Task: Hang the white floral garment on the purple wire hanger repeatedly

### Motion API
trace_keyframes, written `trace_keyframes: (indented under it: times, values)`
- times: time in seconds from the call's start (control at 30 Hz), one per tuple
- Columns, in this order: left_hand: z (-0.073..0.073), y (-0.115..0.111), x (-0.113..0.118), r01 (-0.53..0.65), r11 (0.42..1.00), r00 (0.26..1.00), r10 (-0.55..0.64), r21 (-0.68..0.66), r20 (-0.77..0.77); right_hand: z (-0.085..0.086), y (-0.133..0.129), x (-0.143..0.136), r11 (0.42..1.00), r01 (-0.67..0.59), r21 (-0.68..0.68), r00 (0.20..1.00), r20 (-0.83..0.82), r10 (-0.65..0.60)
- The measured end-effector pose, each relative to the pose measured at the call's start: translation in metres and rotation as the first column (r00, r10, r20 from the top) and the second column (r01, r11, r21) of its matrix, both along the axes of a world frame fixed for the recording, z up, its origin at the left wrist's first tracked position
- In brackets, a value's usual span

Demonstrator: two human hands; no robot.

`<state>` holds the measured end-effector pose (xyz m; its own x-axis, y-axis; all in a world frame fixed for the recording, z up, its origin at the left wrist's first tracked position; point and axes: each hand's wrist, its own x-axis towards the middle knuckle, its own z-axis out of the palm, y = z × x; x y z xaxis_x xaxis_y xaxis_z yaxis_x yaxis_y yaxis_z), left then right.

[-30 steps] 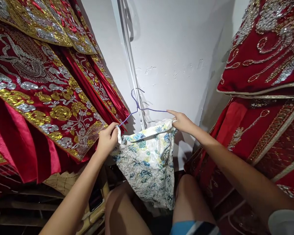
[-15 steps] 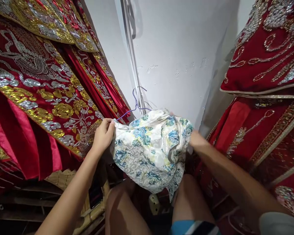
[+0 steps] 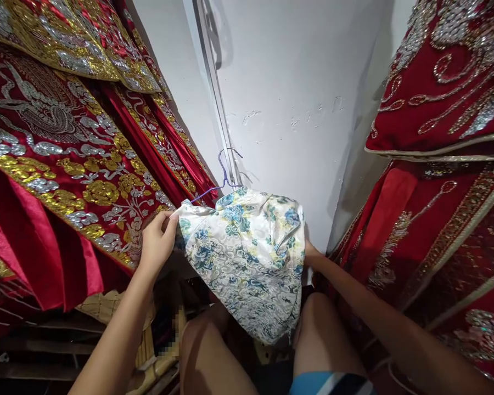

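Note:
A white garment [image 3: 247, 258] with blue, green and yellow flowers hangs in front of my knees. The purple hanger [image 3: 225, 178] has its hook and part of its left arm showing above the cloth; the rest is covered. At the garment's upper left corner, my left hand [image 3: 160, 236] pinches the fabric between thumb and fingers. On the other side, my right hand [image 3: 308, 253] is mostly behind the garment's right edge, and its fingers are hidden by the cloth.
Red costumes with gold and silver embroidery [image 3: 102, 192] hang at the left. More red beaded garments [image 3: 432, 115] hang at the right. Ahead is a pale wall [image 3: 288, 71] with a metal pole [image 3: 218, 88]. Bamboo furniture [image 3: 148, 351] stands at the lower left.
My left hand has shifted left and slightly down with its corner. My right hand has moved left and down behind the cloth, and the garment now hangs flatter and lower.

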<state>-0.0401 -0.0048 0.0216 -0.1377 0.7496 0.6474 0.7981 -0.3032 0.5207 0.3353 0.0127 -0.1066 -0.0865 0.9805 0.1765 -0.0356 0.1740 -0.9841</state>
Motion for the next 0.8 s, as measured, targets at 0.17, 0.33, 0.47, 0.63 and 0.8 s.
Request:
trace_keyframes:
  times: [0.17, 0.33, 0.47, 0.63, 0.8]
  values:
    - [-0.017, 0.006, 0.000, 0.163, 0.986, 0.966, -0.156, -0.020, 0.209, 0.025, 0.009, 0.033, 0.996, 0.083, 0.026, 0.986, -0.144, -0.078]
    - [-0.020, 0.006, 0.008, 0.140, 0.988, 0.876, -0.156, 0.071, 0.456, 0.067, 0.022, 0.028, 0.987, 0.153, 0.057, 0.982, -0.123, -0.145]
    - [-0.013, -0.001, 0.014, 0.163, 0.984, 0.836, -0.178, 0.073, 0.520, 0.086, 0.036, 0.010, 0.981, 0.182, 0.073, 0.964, -0.210, -0.164]
    - [0.017, -0.005, 0.021, 0.119, 0.988, 0.830, -0.152, 0.096, 0.537, 0.110, 0.036, 0.007, 0.966, 0.249, 0.068, 0.930, -0.294, -0.219]
    - [0.042, -0.007, 0.022, 0.099, 0.990, 0.921, -0.128, 0.096, 0.368, 0.138, 0.020, 0.010, 0.960, 0.239, 0.148, 0.933, -0.308, -0.185]
